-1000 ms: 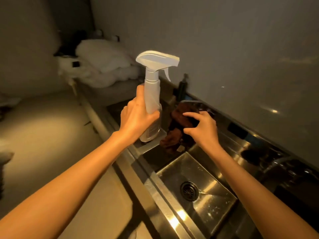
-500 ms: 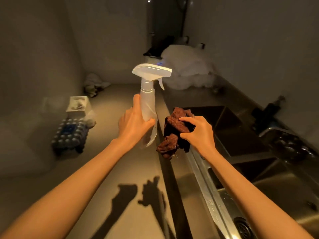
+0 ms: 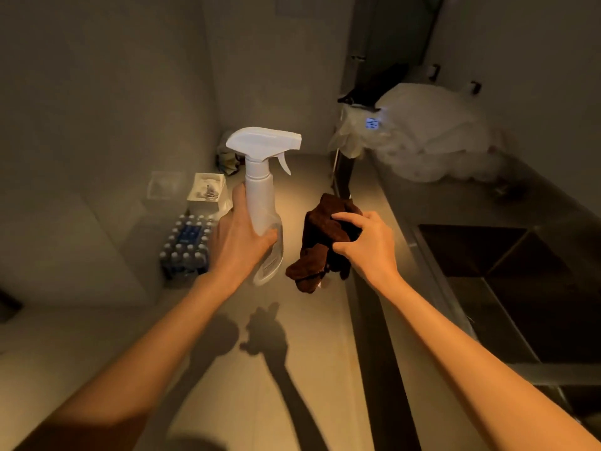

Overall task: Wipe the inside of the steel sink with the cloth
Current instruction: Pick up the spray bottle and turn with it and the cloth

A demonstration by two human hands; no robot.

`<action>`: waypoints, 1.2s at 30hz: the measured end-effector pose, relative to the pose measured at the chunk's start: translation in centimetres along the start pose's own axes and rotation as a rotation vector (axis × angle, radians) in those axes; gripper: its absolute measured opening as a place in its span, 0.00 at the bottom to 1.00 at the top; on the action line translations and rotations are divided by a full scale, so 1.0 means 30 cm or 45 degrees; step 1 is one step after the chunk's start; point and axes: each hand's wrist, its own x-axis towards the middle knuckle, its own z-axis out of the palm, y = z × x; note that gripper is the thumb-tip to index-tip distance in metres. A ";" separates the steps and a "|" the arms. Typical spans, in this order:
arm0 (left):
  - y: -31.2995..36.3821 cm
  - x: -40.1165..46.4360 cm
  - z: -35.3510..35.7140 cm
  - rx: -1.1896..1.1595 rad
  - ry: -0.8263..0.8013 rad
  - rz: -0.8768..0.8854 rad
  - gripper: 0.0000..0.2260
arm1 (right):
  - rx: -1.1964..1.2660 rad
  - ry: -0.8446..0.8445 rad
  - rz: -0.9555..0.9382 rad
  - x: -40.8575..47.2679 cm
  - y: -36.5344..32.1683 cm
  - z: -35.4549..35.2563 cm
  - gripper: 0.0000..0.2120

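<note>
dim, warm-lit room here, pale walls closing in on a narrow floor (image 3: 292, 369) that carries the shadows of both arms and the bottle. along the right runs the steel tabletop (image 3: 432, 203), and sunk into it the steel sink (image 3: 487, 252), its basin dark and in shadow, nothing readable inside it from this angle. at the far end of the tabletop sits a heap of white plastic bags (image 3: 432, 141) with a small glowing blue display (image 3: 371, 123) just beside it; what is in the bags, cannot tell.

down on the floor by the left wall, a shrink-wrapped pack of bottles (image 3: 185, 245) shows rows of pale caps, and right behind it an open white box (image 3: 207, 193) with something small and tangled inside, too blurred to name.

now the hands, both held up over the floor, left of the sink. the left hand (image 3: 237, 242) has its fingers wrapped around the body of a white spray bottle (image 3: 261, 203), upright, trigger nozzle pointing right. the right hand (image 3: 367, 245) has its fingers pinching the brown cloth (image 3: 320, 242), bunched up, with a loose end dangling below the hand. the cloth hangs in the air near the tabletop's front edge, well short of the sink, and just beside the bottle without touching it.
</note>
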 end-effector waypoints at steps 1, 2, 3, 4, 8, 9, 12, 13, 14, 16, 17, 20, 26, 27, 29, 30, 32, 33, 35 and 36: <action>-0.016 0.016 0.001 -0.003 0.004 -0.009 0.33 | 0.014 -0.004 0.006 0.021 -0.002 0.021 0.25; -0.028 0.031 0.004 0.001 0.009 -0.017 0.34 | 0.028 -0.013 0.009 0.042 -0.001 0.039 0.25; -0.041 0.047 0.010 0.008 0.018 -0.024 0.34 | 0.041 -0.025 0.008 0.065 0.002 0.055 0.25; -0.051 0.064 0.016 0.014 0.027 -0.039 0.34 | 0.054 -0.037 0.007 0.088 0.007 0.071 0.25; -0.094 0.150 0.072 0.021 0.025 -0.098 0.36 | 0.092 -0.067 0.007 0.192 0.059 0.121 0.25; -0.102 0.176 0.095 0.025 0.021 -0.107 0.36 | 0.095 -0.075 0.009 0.223 0.078 0.132 0.26; -0.106 0.265 0.173 0.034 0.002 -0.118 0.37 | 0.103 -0.100 0.011 0.326 0.142 0.162 0.26; -0.101 0.301 0.204 0.039 -0.003 -0.119 0.37 | 0.105 -0.102 0.008 0.365 0.168 0.169 0.27; -0.092 0.339 0.236 0.039 -0.009 -0.118 0.37 | 0.100 -0.103 0.002 0.406 0.195 0.172 0.27; -0.067 0.421 0.303 0.013 -0.011 -0.100 0.36 | 0.088 -0.109 0.003 0.499 0.249 0.162 0.27; -0.052 0.467 0.337 -0.004 -0.016 -0.088 0.36 | 0.097 -0.111 0.015 0.550 0.274 0.150 0.27; -0.006 0.610 0.440 -0.030 -0.061 -0.099 0.36 | 0.091 -0.095 0.029 0.707 0.345 0.105 0.26; 0.031 0.823 0.613 -0.137 -0.094 -0.133 0.36 | 0.081 -0.051 0.063 0.952 0.467 0.060 0.26; 0.030 0.844 0.636 -0.126 -0.078 -0.097 0.36 | 0.083 -0.049 0.082 0.978 0.487 0.063 0.26; 0.021 0.889 0.683 -0.039 -0.014 0.015 0.35 | 0.094 -0.057 0.122 1.028 0.526 0.075 0.27; 0.017 0.918 0.707 -0.002 -0.002 0.054 0.35 | 0.092 -0.063 0.142 1.054 0.543 0.085 0.26; 0.009 0.991 0.755 0.001 -0.031 0.043 0.35 | 0.069 -0.067 0.175 1.104 0.579 0.109 0.26; 0.004 1.032 0.780 -0.012 -0.057 0.026 0.36 | 0.060 -0.064 0.190 1.130 0.596 0.122 0.26; -0.008 1.118 0.832 -0.035 -0.113 0.016 0.37 | 0.048 -0.043 0.227 1.186 0.629 0.145 0.26; -0.015 1.161 0.858 -0.045 -0.132 0.025 0.37 | 0.038 -0.026 0.247 1.217 0.643 0.158 0.26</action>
